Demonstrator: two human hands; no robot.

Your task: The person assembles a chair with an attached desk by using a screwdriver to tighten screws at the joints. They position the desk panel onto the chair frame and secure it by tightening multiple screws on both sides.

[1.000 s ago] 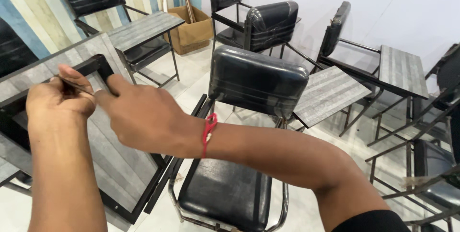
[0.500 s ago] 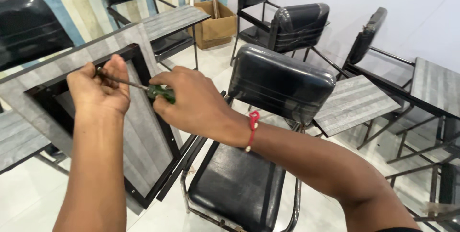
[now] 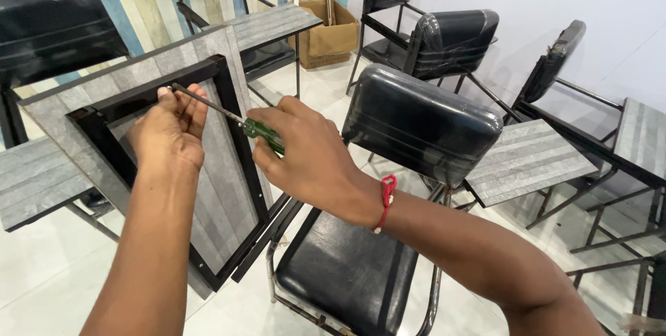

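At the left, the left hand (image 3: 170,131) has come up to the top inner corner of the black metal frame (image 3: 239,142) under the tilted grey writing desk (image 3: 215,190); its fingers pinch and steady the thin shaft near the tip, where half a second ago they covered it lower. Just right of this grip runs the screwdriver (image 3: 229,115), its green handle clenched in the right hand (image 3: 309,159), which wears a red thread at the wrist. The tip now sits at the frame corner, so I judge the driving of a screw is in hand. Behind the right hand stands a black padded chair (image 3: 416,117).
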